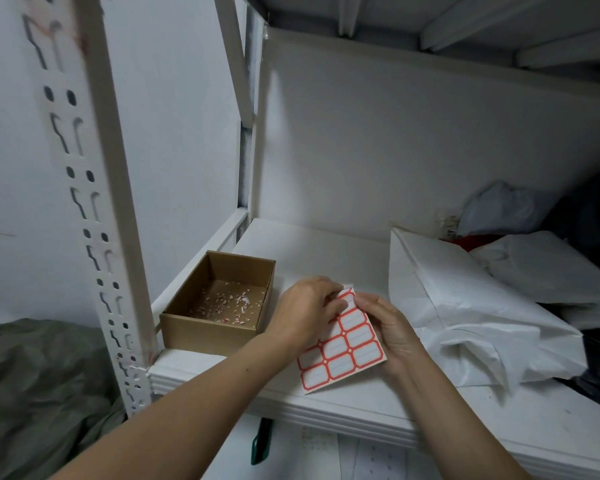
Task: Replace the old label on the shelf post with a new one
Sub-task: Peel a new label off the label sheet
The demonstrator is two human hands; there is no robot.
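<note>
A sheet of red-bordered white labels [343,348] is held above the white shelf board [326,258]. My left hand [305,311] pinches the sheet at its top left corner, fingers curled over a label there. My right hand [385,323] grips the sheet's right edge with the thumb on top. The white perforated shelf post [94,202] stands at the left, with faint reddish residue near its top and lower edge. No label shows on the post.
An open brown cardboard box [219,306] with several small red-and-white paper scraps sits on the shelf's left end beside the post. White paper and plastic bags [465,306] fill the right side. An olive cloth [39,382] lies lower left. A green-handled tool [262,441] hangs below the shelf.
</note>
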